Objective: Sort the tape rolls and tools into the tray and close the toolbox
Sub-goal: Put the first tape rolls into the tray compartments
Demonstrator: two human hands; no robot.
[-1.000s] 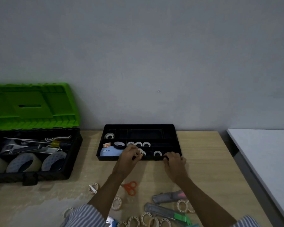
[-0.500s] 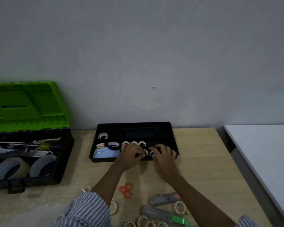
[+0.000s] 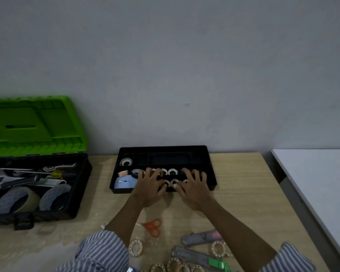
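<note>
One tray [image 3: 171, 160], one toolbox [image 3: 35, 126], one scissors [image 3: 153, 227], two cutters [image 3: 199, 237].

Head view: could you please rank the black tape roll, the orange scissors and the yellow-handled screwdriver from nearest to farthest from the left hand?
1. Black tape roll, in the tray, right beside the left hand.
2. Orange scissors, on the table, nearer the person.
3. Yellow-handled screwdriver, far left in the open toolbox.

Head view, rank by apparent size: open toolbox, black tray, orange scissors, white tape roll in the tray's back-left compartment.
1. toolbox, even though it is cut off at the left edge
2. black tray
3. orange scissors, nearer the camera, so flattered
4. white tape roll
</note>
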